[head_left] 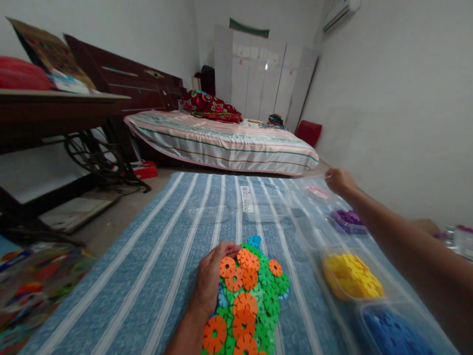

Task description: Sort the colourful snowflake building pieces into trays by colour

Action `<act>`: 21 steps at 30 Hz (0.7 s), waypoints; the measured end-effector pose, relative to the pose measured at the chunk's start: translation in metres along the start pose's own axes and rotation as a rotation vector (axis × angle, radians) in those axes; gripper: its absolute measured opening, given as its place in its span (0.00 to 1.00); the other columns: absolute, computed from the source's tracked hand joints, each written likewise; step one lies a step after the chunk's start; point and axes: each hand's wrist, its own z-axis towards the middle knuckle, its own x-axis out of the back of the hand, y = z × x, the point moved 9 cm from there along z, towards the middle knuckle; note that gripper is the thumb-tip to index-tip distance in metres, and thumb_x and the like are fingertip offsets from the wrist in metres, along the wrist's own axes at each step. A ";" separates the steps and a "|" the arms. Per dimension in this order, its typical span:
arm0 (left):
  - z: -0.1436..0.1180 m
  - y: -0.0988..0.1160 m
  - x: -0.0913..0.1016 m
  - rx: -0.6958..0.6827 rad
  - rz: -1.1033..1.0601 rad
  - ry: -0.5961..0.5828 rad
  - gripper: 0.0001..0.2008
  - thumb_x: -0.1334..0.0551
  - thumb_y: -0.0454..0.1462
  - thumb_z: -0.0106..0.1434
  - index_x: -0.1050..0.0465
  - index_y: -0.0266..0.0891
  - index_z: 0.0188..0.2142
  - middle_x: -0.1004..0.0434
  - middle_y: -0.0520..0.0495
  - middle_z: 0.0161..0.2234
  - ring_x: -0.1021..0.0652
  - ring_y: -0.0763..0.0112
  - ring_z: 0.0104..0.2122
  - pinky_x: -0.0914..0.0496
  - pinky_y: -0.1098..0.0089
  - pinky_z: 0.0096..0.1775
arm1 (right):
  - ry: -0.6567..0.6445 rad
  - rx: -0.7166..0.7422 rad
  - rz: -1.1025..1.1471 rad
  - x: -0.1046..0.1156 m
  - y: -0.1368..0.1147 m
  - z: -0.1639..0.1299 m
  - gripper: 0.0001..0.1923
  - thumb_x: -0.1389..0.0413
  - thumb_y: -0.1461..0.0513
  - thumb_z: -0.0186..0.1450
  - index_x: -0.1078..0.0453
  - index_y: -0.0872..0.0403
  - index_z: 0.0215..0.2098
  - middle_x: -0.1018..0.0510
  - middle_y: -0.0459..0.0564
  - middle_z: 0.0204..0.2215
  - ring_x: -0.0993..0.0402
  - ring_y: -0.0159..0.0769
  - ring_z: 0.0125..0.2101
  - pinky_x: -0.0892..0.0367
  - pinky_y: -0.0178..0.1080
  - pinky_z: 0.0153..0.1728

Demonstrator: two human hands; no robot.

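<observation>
i take the blue striped mat point(177, 256) as my landmark. left of the mat stands a dark wooden surface point(55, 98) on an iron treadle frame, with a red cushion point(18, 74) and a leaning book point(51, 54) on top. just left of the mat's near end lies a blurred heap of colourful printed plastic point(33, 291). beyond the mat's far end is a bed point(221, 140) with a striped sheet and a red patterned bundle point(210, 106) at its head, and behind the bed white wardrobe doors point(258, 74). a bare white wall runs along the right of the mat.

on the mat's near middle lies a flat sheet of joined orange and green plastic discs point(251, 301), with a few blue ones at its edges. my left hand point(212, 281) lies on the left edge of that sheet, palm down, fingers loosely curled over the nearest orange discs, pressing rather than gripping.

along the mat's right edge runs a row of clear plastic tubs: one with purple pieces point(347, 219) farthest, one with yellow pieces point(351, 276) in the middle, one with blue pieces point(395, 335) nearest me. my right hand point(339, 180) reaches out past the purple tub, well apart from the disc sheet, fingers closed on the edge of a clear plastic lid point(314, 192) held above the tubs.
</observation>
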 end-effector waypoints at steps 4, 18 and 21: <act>-0.002 0.003 0.001 0.006 0.025 0.035 0.25 0.35 0.56 0.50 0.23 0.35 0.33 0.18 0.40 0.36 0.20 0.56 0.39 0.29 0.62 0.48 | -0.061 -0.066 0.007 -0.023 0.030 0.009 0.18 0.51 0.63 0.63 0.27 0.55 0.49 0.22 0.59 0.39 0.25 0.45 0.40 0.33 0.40 0.37; 0.005 -0.007 0.001 0.080 0.003 0.034 0.25 0.29 0.52 0.44 0.23 0.36 0.35 0.18 0.43 0.37 0.21 0.57 0.41 0.29 0.62 0.48 | -0.169 0.076 -0.174 -0.059 0.003 -0.012 0.21 0.55 0.56 0.68 0.30 0.57 0.51 0.27 0.63 0.50 0.29 0.47 0.49 0.34 0.42 0.45; 0.007 -0.009 0.000 0.069 -0.006 0.029 0.24 0.29 0.51 0.45 0.23 0.36 0.36 0.18 0.43 0.36 0.21 0.57 0.41 0.29 0.62 0.48 | -0.256 0.110 -0.234 -0.053 0.019 -0.040 0.19 0.50 0.55 0.66 0.27 0.59 0.46 0.25 0.65 0.46 0.27 0.49 0.46 0.33 0.42 0.41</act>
